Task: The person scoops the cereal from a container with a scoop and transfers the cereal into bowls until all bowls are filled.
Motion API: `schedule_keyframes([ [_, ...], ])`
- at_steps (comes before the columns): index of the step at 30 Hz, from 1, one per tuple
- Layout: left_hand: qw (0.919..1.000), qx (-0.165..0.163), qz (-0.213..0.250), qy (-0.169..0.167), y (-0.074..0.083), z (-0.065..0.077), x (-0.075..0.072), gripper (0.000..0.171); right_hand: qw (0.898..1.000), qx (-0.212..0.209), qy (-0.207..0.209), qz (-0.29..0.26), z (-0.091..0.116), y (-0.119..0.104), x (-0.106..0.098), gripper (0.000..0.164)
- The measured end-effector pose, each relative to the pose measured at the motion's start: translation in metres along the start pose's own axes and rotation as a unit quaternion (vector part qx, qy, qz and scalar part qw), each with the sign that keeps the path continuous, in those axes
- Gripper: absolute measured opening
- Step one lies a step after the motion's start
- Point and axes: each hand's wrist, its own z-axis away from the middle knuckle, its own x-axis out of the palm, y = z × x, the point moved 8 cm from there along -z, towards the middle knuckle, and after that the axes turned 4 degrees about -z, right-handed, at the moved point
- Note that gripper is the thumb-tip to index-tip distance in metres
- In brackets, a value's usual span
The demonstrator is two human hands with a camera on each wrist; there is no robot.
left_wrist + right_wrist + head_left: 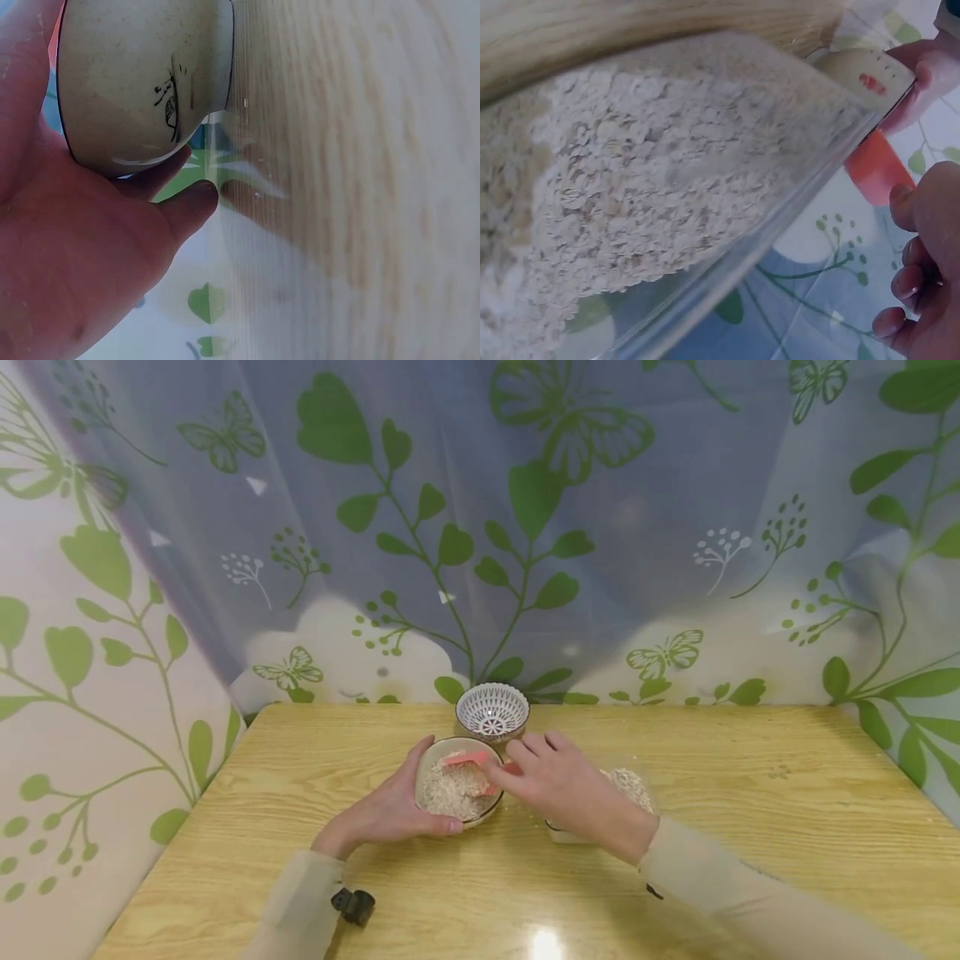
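Note:
My left hand [386, 806] grips a cream bowl [142, 82] with a dark rim, its thumb along the near side and its fingers round the far left. Oat flakes [450, 789] fill much of the bowl, which tips slightly in the head view. With my right hand [558, 781] I hold a pink-red scoop [467, 758] by its handle, its head inside the bowl over the oats. Under my right forearm stands a clear-walled container [727, 285] heaped with oat flakes [645, 172]; the forearm hides part of it in the head view.
A bowl with a black-and-white pattern [492, 710] stands just behind the cream bowl, at the table's back edge. The wood-grain table [750, 793] meets a leaf-printed curtain [420, 635] at the back. A few flakes lie on the table between bowl and container.

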Motion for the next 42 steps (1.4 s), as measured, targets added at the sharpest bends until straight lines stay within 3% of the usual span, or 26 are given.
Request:
schedule_keyframes([
  [10,1.0000,0.007,0.001,0.001,0.003,0.001,-0.001,0.133,0.999,0.002,0.025,0.035,0.003,0.001,-0.008,0.014],
  [17,0.9996,0.010,-0.022,0.013,0.004,0.001,-0.004,0.136,0.996,-0.011,0.043,0.081,0.004,0.004,-0.017,0.030],
  [21,0.9989,0.013,-0.041,0.018,0.008,0.002,-0.006,0.139,0.995,-0.014,0.040,0.090,0.006,0.006,-0.016,0.025],
  [24,0.9980,0.020,-0.055,0.023,0.014,0.003,-0.006,0.140,0.998,0.002,0.025,0.060,0.008,0.008,-0.013,0.019],
  [28,0.9947,0.023,-0.094,0.035,0.020,0.004,-0.004,0.141,0.995,0.079,-0.006,-0.059,0.012,0.016,-0.003,0.036],
  [30,0.9921,0.022,-0.117,0.040,0.023,0.004,-0.003,0.141,0.981,0.137,-0.018,-0.138,0.015,0.023,0.002,0.039],
  [33,0.9879,0.025,-0.145,0.051,0.030,0.004,-0.002,0.141,0.940,0.222,-0.023,-0.259,0.021,0.032,0.010,0.027],
  [36,0.9823,0.035,-0.173,0.063,0.040,0.003,-0.001,0.140,0.885,0.288,-0.028,-0.364,0.027,0.041,0.016,0.017],
  [39,0.9730,0.048,-0.214,0.071,0.050,0.001,0.001,0.140,0.823,0.340,-0.049,-0.452,0.036,0.050,0.022,0.017],
  [42,0.9643,0.053,-0.248,0.078,0.054,-0.001,0.004,0.139,0.769,0.379,-0.067,-0.511,0.046,0.057,0.025,0.018],
])
